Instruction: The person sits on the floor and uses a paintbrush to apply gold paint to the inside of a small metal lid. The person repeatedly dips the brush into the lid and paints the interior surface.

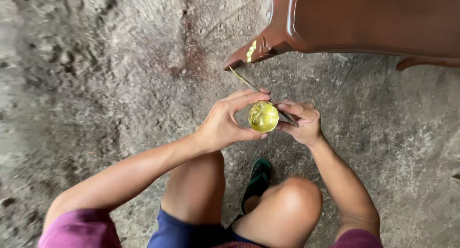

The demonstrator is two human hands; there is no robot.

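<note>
Both hands grip: left hand (225, 123) cups one yellow-green fruit (263, 116), right hand (302, 121) clasps one knife (258, 92).

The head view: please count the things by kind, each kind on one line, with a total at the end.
Hands: 2, left hand and right hand
Small yellow-gold tin: 1
Thin brush: 1
Green sandal: 1
Brown wooden furniture piece: 1
Total: 6

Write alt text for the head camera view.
Seen from above, a person's left hand holds a small round yellow-gold container while the right hand holds a thin brush against it. They crouch on a rough concrete floor beside a red-brown wooden furniture leg.
</note>
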